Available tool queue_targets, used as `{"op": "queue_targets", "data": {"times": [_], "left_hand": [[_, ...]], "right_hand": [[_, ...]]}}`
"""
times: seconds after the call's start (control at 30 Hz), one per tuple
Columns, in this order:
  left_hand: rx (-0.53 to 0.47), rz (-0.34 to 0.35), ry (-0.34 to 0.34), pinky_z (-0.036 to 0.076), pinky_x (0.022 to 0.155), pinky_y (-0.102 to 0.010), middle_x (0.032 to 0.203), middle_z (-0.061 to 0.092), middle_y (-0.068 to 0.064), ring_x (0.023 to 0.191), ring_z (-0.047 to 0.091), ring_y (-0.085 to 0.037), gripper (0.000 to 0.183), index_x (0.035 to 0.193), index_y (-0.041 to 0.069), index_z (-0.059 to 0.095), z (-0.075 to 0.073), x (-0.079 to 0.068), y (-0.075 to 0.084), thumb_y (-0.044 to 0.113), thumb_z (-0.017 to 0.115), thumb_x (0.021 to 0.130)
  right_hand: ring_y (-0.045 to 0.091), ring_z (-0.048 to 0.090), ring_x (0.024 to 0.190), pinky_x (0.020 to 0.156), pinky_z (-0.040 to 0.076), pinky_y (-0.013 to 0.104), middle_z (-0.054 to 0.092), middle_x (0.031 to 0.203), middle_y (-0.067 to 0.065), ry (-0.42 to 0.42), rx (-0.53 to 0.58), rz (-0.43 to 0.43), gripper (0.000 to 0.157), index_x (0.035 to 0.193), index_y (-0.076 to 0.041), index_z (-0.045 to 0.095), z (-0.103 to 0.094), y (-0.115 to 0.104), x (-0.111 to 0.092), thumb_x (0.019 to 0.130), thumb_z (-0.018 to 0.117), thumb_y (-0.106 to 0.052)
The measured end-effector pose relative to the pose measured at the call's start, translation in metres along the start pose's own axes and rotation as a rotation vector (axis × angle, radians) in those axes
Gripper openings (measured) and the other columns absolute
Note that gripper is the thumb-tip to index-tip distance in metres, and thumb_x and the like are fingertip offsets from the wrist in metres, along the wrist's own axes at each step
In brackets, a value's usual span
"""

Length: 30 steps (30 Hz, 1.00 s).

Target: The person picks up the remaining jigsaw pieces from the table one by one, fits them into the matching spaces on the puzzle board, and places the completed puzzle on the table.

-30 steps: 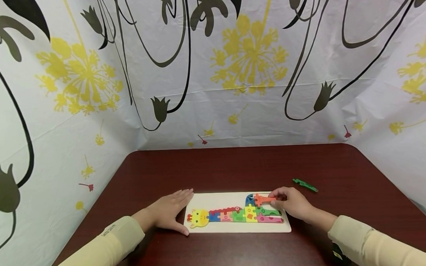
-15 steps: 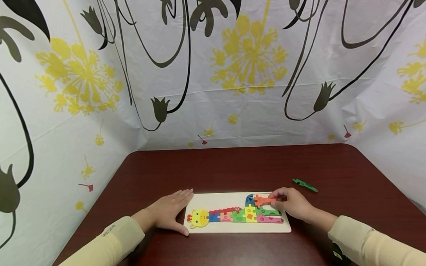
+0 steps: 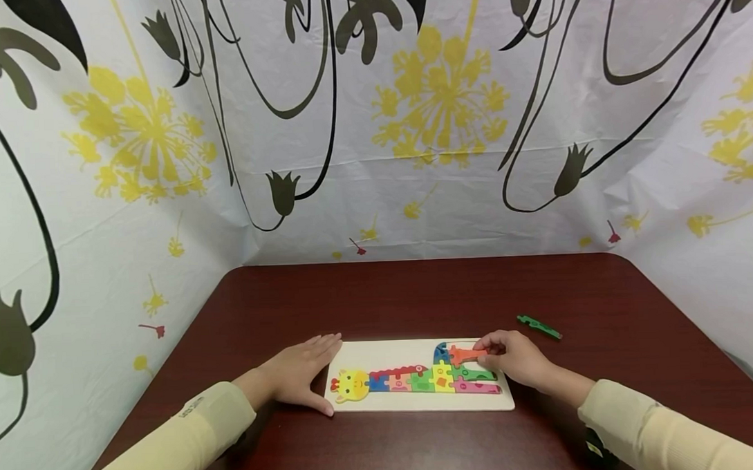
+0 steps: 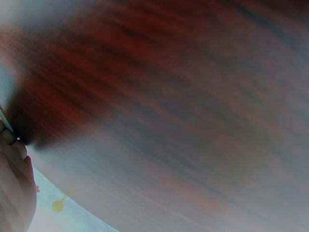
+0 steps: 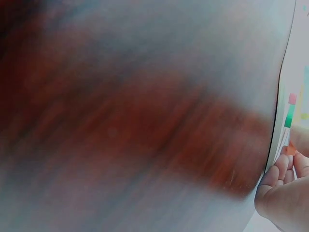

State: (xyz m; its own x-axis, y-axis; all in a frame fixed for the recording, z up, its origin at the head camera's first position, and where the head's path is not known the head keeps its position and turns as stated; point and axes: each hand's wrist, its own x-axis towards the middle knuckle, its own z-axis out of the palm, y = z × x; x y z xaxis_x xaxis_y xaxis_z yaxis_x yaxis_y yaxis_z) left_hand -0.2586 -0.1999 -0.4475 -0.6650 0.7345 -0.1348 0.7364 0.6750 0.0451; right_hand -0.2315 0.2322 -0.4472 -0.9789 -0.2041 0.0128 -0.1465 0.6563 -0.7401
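Note:
A pale giraffe puzzle board [image 3: 395, 404] lies flat, bearing several colourful interlocking pieces, with a yellow giraffe head [image 3: 352, 386] at its left end. My left hand [image 3: 300, 376] rests along the board's left edge, fingers straight and thumb spread to the near corner. At the board's right end my right hand [image 3: 516, 356] pinches an orange puzzle piece [image 3: 464, 354] between thumb and fingers, beside a blue curved piece [image 3: 441, 352]. In the right wrist view, the orange piece [image 5: 291, 149] shows at the fingertips. The left wrist view shows only part of the left hand [image 4: 15, 181].
A green puzzle piece [image 3: 539, 327] lies on the dark red-brown table [image 3: 379, 304], beyond the right hand. Behind the table hangs a white cloth [image 3: 348, 139] with yellow and grey flower prints, which also runs along both sides.

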Motion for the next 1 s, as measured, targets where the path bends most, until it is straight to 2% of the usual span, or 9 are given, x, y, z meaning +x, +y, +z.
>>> {"op": "queue_targets", "data": {"times": [0.33, 0.7, 1.0], "left_hand": [[0.004, 0.002, -0.004, 0.017, 0.116, -0.038, 0.161, 0.014, -0.008, 0.146, 0.014, -0.021, 0.122, 0.156, 0.007, 0.017, -0.0007, 0.0002, -0.0002, 0.091, 0.041, 0.071], [0.008, 0.004, 0.0, 0.016, 0.116, -0.038, 0.161, 0.014, -0.008, 0.146, 0.013, -0.02, 0.122, 0.156, 0.006, 0.017, -0.0006, 0.0006, -0.0003, 0.09, 0.041, 0.071], [0.006, 0.001, -0.001, 0.016, 0.116, -0.038, 0.161, 0.014, -0.007, 0.147, 0.013, -0.02, 0.122, 0.156, 0.007, 0.016, 0.0011, 0.0006, -0.001, 0.09, 0.041, 0.071]], "right_hand": [[0.02, 0.049, 0.077, 0.064, 0.041, 0.032, 0.056, 0.083, 0.002, -0.005, -0.003, -0.01, 0.011, 0.098, -0.008, 0.07, 0.0002, -0.0004, 0.0003, 0.087, 0.073, -0.009], [0.019, 0.049, 0.078, 0.066, 0.042, 0.031, 0.056, 0.083, 0.002, 0.004, -0.004, 0.017, 0.011, 0.095, -0.009, 0.071, 0.0016, -0.0013, 0.0008, 0.084, 0.076, -0.009], [0.019, 0.049, 0.078, 0.065, 0.042, 0.031, 0.057, 0.085, 0.002, -0.002, -0.009, -0.006, 0.014, 0.096, -0.006, 0.07, 0.0012, -0.0034, -0.0012, 0.084, 0.077, -0.01]]}}
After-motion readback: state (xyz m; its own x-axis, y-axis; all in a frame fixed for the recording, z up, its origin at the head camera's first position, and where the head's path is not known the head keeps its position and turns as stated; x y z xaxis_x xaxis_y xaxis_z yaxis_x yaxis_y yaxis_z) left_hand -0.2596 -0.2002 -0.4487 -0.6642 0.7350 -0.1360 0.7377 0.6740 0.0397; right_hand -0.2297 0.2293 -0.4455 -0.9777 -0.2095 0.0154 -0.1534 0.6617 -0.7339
